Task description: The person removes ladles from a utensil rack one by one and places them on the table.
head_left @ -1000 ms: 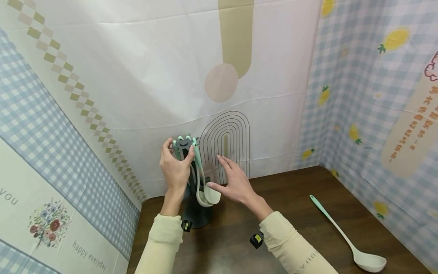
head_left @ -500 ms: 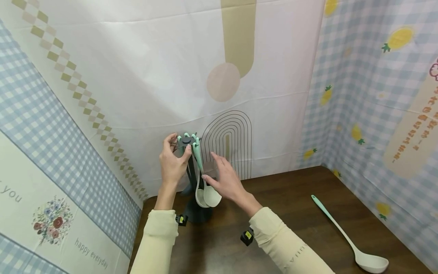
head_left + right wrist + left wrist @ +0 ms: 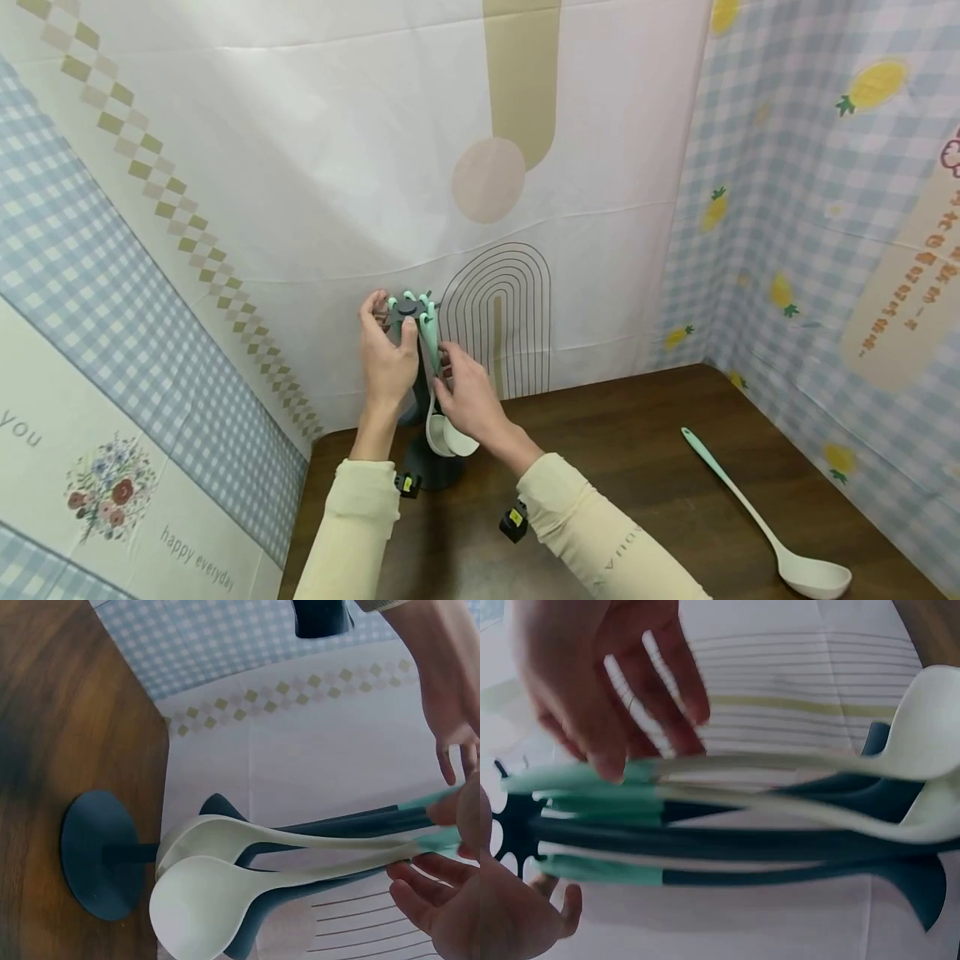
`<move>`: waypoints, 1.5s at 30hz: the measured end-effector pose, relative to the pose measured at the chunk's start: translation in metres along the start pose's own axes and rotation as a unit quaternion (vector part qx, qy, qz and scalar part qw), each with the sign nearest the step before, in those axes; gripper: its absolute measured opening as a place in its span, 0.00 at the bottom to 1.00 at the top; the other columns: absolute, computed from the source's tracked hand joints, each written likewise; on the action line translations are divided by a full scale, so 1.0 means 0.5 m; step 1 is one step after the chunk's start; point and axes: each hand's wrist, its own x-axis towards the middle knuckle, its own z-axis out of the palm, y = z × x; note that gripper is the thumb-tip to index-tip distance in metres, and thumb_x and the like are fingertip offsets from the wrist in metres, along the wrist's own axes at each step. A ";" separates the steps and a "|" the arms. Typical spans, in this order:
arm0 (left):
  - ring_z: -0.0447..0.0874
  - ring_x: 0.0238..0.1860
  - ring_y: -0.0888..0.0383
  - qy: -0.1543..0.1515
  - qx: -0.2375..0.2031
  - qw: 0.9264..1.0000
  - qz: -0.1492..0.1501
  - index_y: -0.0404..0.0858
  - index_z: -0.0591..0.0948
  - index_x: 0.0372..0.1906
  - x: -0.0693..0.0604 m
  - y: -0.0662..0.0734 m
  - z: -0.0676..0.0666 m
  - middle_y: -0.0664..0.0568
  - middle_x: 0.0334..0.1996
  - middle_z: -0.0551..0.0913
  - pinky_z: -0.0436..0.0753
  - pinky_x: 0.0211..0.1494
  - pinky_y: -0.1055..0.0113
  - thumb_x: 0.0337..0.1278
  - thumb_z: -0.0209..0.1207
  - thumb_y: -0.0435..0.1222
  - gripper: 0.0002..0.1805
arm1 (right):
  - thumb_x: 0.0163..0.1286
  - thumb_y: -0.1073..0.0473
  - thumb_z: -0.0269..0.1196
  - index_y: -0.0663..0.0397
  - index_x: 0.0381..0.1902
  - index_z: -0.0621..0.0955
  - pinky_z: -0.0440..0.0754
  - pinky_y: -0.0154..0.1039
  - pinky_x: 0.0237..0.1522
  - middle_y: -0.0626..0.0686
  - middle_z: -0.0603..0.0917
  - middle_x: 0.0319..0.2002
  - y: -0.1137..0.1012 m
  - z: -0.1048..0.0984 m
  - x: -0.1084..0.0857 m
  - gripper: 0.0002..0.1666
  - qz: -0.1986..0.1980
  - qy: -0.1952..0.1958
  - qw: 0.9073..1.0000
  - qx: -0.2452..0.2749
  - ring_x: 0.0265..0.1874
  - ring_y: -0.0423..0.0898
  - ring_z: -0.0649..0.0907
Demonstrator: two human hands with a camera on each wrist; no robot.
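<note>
Head view: left hand point(image 3: 386, 362) grips one rack point(image 3: 407, 308), right hand point(image 3: 474, 402) pinches one white spoon point(image 3: 461, 443); one ladle point(image 3: 813, 575) lies apart

The head view is bright, the wrist views dimmer, with utensils point(image 3: 765, 763) blurred in the left.

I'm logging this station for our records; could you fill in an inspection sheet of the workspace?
Surface: brown wood-grain tabletop.
Job's things: dark stand, upright, hung with pale utensils and dark utensils, mint-green at the handles.
Clutter: one loose ladle, lying apart at the right.
Hands: left hand grips the stand's top; right hand is at a pale utensil's handle, grip unclear.
Cables: nothing seen.
Surroundings: printed fabric behind and on both sides.
</note>
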 end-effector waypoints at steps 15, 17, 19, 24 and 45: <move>0.73 0.68 0.46 0.038 0.009 0.999 0.005 0.33 0.67 0.77 -0.006 -0.007 0.018 0.39 0.69 0.71 0.74 0.70 0.46 0.75 0.58 0.42 0.33 | 0.73 0.71 0.65 0.61 0.58 0.74 0.85 0.39 0.37 0.55 0.82 0.39 0.003 0.013 0.000 0.19 -0.022 0.031 0.999 0.000 0.34 0.47 0.85; 0.73 0.68 0.46 0.041 0.010 0.999 0.003 0.33 0.67 0.78 -0.005 -0.007 0.019 0.39 0.69 0.71 0.74 0.70 0.46 0.74 0.57 0.42 0.33 | 0.73 0.71 0.65 0.60 0.57 0.75 0.85 0.39 0.37 0.54 0.82 0.38 0.001 0.011 -0.001 0.17 -0.023 0.031 0.999 -0.002 0.34 0.46 0.85; 0.73 0.68 0.46 0.043 0.010 0.999 0.000 0.33 0.67 0.78 -0.005 -0.006 0.019 0.39 0.69 0.70 0.74 0.70 0.46 0.75 0.57 0.41 0.33 | 0.74 0.70 0.66 0.59 0.56 0.76 0.86 0.38 0.37 0.54 0.82 0.38 0.001 0.008 -0.001 0.17 -0.018 0.027 0.999 -0.003 0.35 0.46 0.85; 0.73 0.68 0.45 0.043 0.009 0.999 -0.004 0.33 0.67 0.79 -0.005 -0.006 0.020 0.39 0.70 0.70 0.75 0.69 0.46 0.75 0.57 0.40 0.33 | 0.72 0.70 0.68 0.56 0.56 0.78 0.85 0.37 0.38 0.52 0.83 0.39 0.004 -0.001 -0.004 0.17 -0.004 0.019 1.000 -0.007 0.35 0.44 0.85; 0.73 0.69 0.43 0.035 0.000 0.999 -0.007 0.33 0.68 0.78 -0.006 0.001 0.023 0.39 0.73 0.69 0.75 0.69 0.44 0.75 0.58 0.38 0.32 | 0.72 0.69 0.69 0.57 0.57 0.79 0.86 0.36 0.37 0.52 0.83 0.39 0.009 -0.022 -0.011 0.18 -0.017 0.037 0.999 -0.005 0.34 0.43 0.85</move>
